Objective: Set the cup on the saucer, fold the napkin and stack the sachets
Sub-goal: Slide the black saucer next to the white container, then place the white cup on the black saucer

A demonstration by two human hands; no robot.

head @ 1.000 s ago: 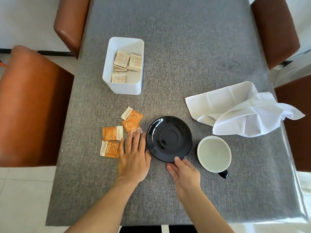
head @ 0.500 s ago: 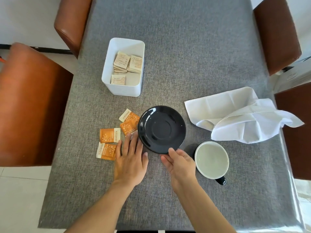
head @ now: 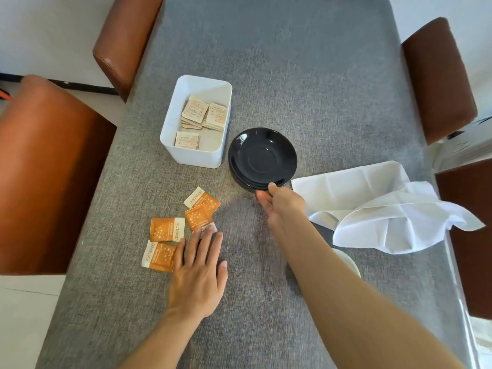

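Observation:
The black saucer (head: pixel 262 158) lies on the grey table just right of the white box. My right hand (head: pixel 282 205) pinches its near rim, thumb on top. My left hand (head: pixel 198 272) lies flat on the cloth, fingers straight, fingertips touching the nearest orange sachet. Several orange sachets (head: pixel 167 229) lie scattered left of that hand. The white napkin (head: pixel 380 206) sits crumpled at the right. Only a sliver of the cup (head: pixel 348 262) shows behind my right forearm.
A white box (head: pixel 197 155) holding several beige sachets stands at mid-left. Brown leather chairs (head: pixel 45 169) flank the table on both sides. The table's right edge runs close to the napkin.
My right hand has carried the saucer away from me, from beside the cup to next to the white box. My left hand stayed flat by the sachets.

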